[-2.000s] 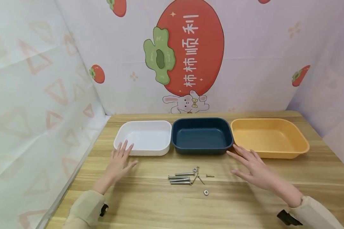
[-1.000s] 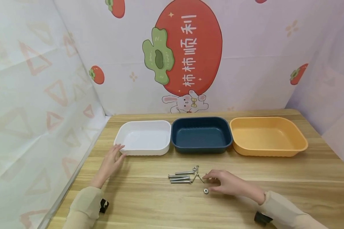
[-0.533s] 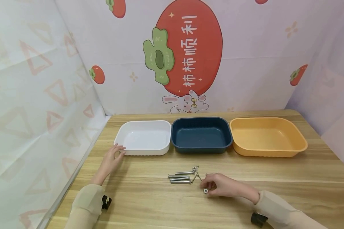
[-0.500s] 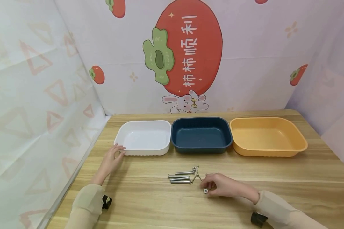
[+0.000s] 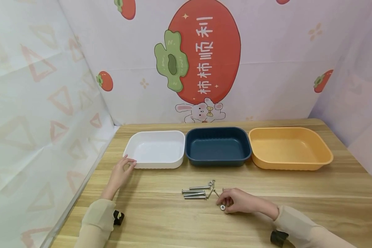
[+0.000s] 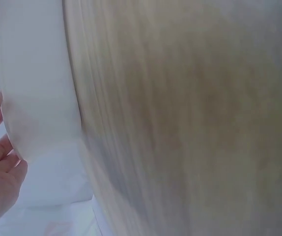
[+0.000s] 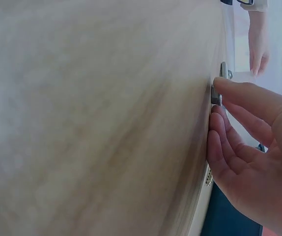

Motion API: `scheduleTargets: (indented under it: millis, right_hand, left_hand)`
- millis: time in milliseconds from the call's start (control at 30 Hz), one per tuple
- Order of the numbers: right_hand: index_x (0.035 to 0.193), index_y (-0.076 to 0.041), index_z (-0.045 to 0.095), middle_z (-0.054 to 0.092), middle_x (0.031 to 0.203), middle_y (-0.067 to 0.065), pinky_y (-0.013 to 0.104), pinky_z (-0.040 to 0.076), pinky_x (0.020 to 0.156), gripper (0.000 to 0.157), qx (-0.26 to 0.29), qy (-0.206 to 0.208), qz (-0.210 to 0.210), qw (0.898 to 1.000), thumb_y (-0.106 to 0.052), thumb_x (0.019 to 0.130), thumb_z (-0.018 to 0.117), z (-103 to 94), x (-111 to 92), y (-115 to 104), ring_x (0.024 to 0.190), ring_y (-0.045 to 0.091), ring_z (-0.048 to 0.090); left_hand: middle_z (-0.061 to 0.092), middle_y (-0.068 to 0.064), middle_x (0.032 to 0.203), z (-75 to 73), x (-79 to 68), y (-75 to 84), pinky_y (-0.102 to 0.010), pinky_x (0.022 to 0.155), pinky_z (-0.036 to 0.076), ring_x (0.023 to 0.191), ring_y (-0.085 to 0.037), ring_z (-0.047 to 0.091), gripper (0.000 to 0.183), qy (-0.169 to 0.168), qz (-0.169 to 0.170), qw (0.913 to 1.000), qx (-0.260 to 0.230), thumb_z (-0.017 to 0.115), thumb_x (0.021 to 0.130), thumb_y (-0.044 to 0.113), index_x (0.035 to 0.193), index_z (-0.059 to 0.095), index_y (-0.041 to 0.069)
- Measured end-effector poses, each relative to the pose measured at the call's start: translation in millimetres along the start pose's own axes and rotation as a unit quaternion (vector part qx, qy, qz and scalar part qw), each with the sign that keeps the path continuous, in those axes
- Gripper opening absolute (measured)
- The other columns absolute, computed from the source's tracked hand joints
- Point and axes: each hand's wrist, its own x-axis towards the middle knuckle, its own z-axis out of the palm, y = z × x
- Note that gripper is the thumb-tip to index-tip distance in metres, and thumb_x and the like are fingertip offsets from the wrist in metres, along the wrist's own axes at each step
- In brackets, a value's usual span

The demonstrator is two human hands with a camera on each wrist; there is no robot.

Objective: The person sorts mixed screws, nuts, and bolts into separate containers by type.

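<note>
Nut (image 5: 223, 207) on table (image 5: 161, 220), near front-middle, just clear of bolt pile (image 5: 196, 193). Right hand (image 5: 237, 200) fingertips closing on nut, thumb and forefinger pinching its edges. Left hand (image 5: 120, 172) relaxed, fingertips touching front-left corner of white tray (image 5: 156, 150).

Risk: small flat nut slips from pinch, skitters toward table front edge; knuckles nudge nearby screw (image 5: 216, 194).

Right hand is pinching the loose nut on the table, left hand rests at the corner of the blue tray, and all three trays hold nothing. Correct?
One slip: the left hand rests at the near corner of the white tray, not the blue tray; the head view shows it. The rest stands: the right hand has its grip on the nut on the table, and the orange tray and the other two hold nothing.
</note>
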Motion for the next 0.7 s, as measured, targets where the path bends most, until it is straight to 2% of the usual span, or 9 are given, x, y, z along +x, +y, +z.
scheduleTargets:
  millis: [200,500,700]
  right_hand:
    - [0.091,-0.007,0.065,0.051,0.078,-0.006,0.018,0.044,0.058,0.02,0.012,-0.003,0.017,1.0,-0.001,0.073,0.067,0.9,1.2,2.6,0.068,0.001,0.047]
    - [0.086,-0.008,0.065,0.052,0.077,-0.009,0.018,0.044,0.063,0.015,-0.009,0.003,0.035,0.999,-0.002,0.073,0.068,1.7,1.7,0.9,0.067,-0.002,0.047]
    - [0.084,-0.009,0.064,0.051,0.075,-0.009,0.017,0.044,0.063,0.013,-0.018,0.007,0.063,0.998,-0.003,0.073,0.067,2.2,3.6,-0.9,0.066,-0.001,0.047]
  left_hand:
    - [0.053,-0.027,0.112,-0.7,0.7,0.8,-0.055,0.097,0.023,0.122,-0.041,0.032,0.023,-0.001,-0.005,1.0,0.0,0.055,0.088,0.016,0.099,0.06,-0.003]
    - [0.049,-0.028,0.118,-0.9,0.0,0.4,-0.056,0.097,0.024,0.122,-0.041,0.031,0.024,-0.006,-0.006,1.0,0.001,0.054,0.088,0.018,0.099,0.059,-0.004]
    - [0.047,-0.029,0.12,-0.6,0.4,0.7,-0.056,0.097,0.023,0.123,-0.042,0.03,0.024,-0.009,-0.006,0.9999,0.002,0.053,0.089,0.017,0.099,0.058,-0.004]
